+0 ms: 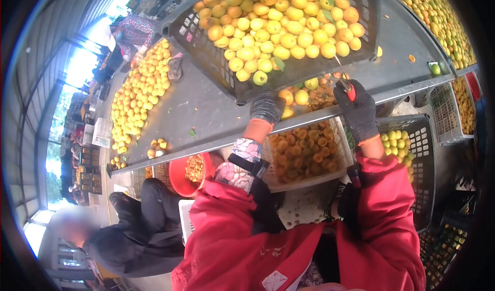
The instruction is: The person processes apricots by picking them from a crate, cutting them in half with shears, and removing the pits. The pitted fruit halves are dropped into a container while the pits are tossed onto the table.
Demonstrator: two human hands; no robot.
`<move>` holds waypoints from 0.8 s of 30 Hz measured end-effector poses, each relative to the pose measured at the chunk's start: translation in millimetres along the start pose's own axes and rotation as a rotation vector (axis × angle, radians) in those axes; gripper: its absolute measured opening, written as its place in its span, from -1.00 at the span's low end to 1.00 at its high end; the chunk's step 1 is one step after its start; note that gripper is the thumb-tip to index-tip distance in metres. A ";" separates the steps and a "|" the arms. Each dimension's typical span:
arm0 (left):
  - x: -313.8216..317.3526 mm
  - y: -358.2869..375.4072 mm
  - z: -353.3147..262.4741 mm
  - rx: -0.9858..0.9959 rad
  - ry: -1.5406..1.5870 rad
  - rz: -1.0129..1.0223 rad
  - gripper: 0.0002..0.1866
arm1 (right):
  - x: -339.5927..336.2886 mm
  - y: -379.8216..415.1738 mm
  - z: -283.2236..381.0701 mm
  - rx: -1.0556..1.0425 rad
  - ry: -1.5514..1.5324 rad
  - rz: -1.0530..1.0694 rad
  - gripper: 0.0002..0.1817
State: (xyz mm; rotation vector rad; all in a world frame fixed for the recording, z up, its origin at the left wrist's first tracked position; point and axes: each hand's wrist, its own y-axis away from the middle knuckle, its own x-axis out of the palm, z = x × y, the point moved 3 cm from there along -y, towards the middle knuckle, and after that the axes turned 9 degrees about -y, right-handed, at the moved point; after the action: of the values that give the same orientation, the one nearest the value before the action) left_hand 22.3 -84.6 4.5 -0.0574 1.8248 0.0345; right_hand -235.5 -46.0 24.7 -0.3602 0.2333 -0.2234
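My right hand [357, 109], in a dark grey glove, is closed around a knife [351, 92] with a red handle. Its thin blade points up toward the crate. My left hand [266, 108], gloved the same way, is curled against the near corner of a dark plastic crate [206, 66]. Whatever its fingers hold is hidden. Yellow-orange apricots [289, 28] fill the crate, and a greener apricot [260, 78] lies just above my left hand. Between my hands, a few whole apricots [301, 97] and cut halves [322, 96] lie at the table edge.
The grey metal table [175, 120] carries a pile of apricots [139, 102] at left and another pile [438, 22] at right. Below the edge stand a white crate of halves [304, 151], a red bucket [178, 177] and a dark crate [423, 151]. A person in dark clothing [136, 239] sits at left.
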 end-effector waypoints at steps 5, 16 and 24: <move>9.5 -4.6 -16.1 -0.099 0.048 0.089 -0.31 | 3.6 2.2 -2.5 0.026 0.064 0.011 -0.70; -10.2 0.0 -13.8 0.090 0.276 -0.126 -0.41 | -3.2 3.5 12.8 0.000 0.121 0.036 -0.64; -34.6 36.2 -26.1 0.123 1.601 0.389 -0.54 | 7.0 8.1 -9.3 0.250 -0.249 0.046 -0.65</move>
State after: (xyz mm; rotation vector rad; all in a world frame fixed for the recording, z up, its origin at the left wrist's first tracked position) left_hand 3.7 -49.2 44.4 0.4976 3.4019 0.1912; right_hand -230.0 -43.4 12.0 -0.1320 -0.0329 -0.1583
